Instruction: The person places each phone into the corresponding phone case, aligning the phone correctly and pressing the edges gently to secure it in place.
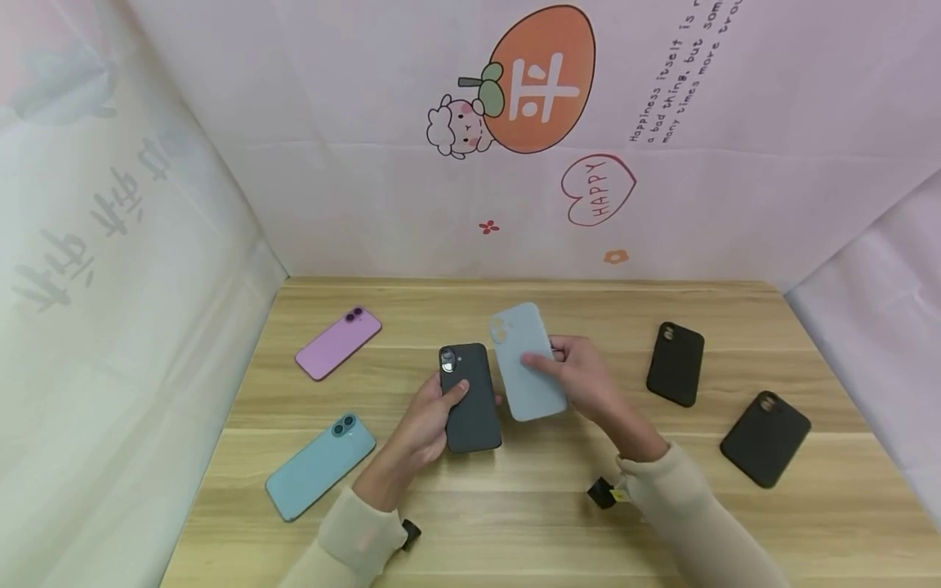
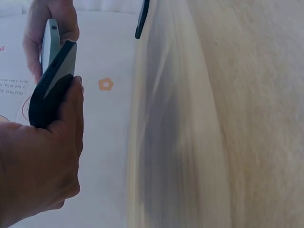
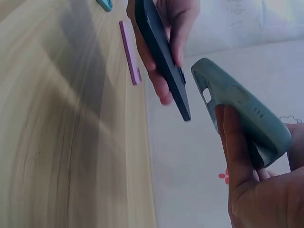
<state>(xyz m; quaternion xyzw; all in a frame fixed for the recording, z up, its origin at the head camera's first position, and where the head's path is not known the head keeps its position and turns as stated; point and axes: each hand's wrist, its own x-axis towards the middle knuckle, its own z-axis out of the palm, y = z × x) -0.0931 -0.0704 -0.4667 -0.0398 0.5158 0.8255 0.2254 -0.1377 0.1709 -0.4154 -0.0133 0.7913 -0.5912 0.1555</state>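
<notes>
My left hand [image 1: 428, 420] grips a dark phone [image 1: 472, 408], its thumb across the back and the lenses at the upper left. Just to the right, my right hand [image 1: 586, 377] pinches a light blue phone case [image 1: 531, 367] with the thumb on its back. The case has a camera cutout at its top end. In the right wrist view, fingers reach along the case [image 3: 244, 107], apart from the dark phone [image 3: 161, 52]. Both things are raised off the table and tilted; from the left wrist the phone [image 2: 52, 83] overlaps the case [image 2: 50, 42].
On the left of the wooden table [image 1: 537, 523] lie a purple phone [image 1: 338, 343] and a teal phone [image 1: 321, 467]. Two black phone cases [image 1: 675, 364] lie to the right. A printed white cloth [image 1: 367, 196] hangs behind the table and along its sides.
</notes>
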